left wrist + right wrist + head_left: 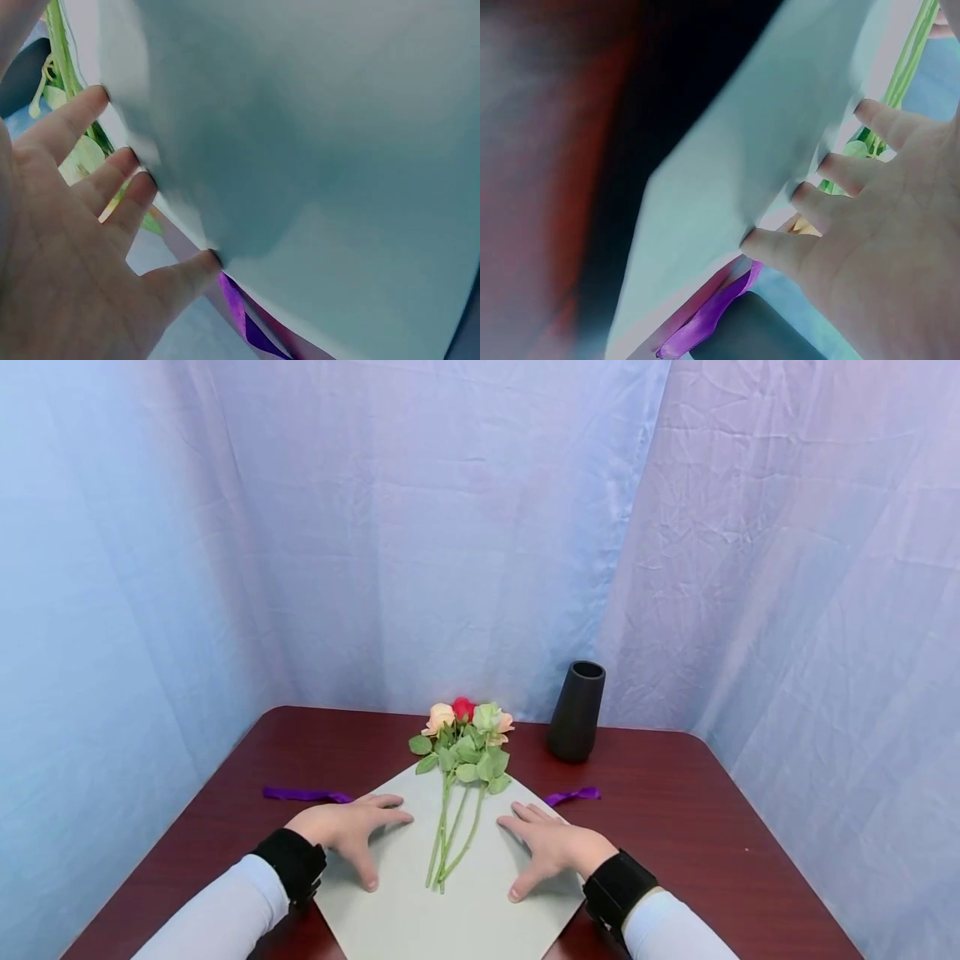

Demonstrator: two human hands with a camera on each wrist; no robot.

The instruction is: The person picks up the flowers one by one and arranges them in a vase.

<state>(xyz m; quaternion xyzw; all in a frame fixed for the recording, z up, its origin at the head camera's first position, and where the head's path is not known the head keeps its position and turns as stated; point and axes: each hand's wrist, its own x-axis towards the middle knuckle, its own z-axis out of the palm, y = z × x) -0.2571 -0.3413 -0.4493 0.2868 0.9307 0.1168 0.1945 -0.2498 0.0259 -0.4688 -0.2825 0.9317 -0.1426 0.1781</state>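
Observation:
A pale grey-white sheet of paper lies with one corner pointing to the back of the table. On it rest several roses, red, peach and pale green blooms at the back, green stems toward the front. My left hand spreads its fingers left of the stems; in the left wrist view its fingertips touch the paper. To the right of the stems, my right hand mirrors it, fingertips on the sheet. A purple ribbon passes beneath the paper, its middle hidden and both ends showing.
A tall black vase stands at the back right, behind the ribbon's right end. The dark red-brown table ends at a rounded far edge. Pale blue curtains hang behind and on both sides.

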